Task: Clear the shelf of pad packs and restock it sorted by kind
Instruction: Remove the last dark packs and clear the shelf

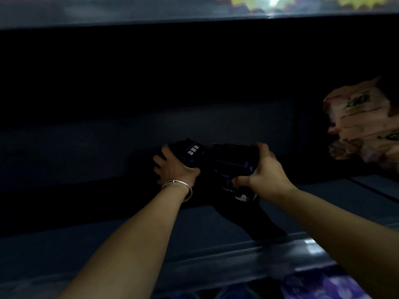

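Note:
Both my arms reach deep into a dark shelf bay. My left hand (172, 167) grips the left end of a dark blue pad pack (192, 154) with small white marks. My right hand (262, 169) holds the right side of a second dark blue pack (233, 160), thumb under it. The two packs touch each other just above the shelf floor (86, 244). A stack of pale pink pad packs (364, 124) stands at the right end of the shelf. A thin bangle circles my left wrist.
The shelf's front lip (216, 255) runs across below my arms. On the level beneath, purple packs (323, 285) show at the lower right. The underside of the upper shelf (151, 16) spans the top. The back wall is dark.

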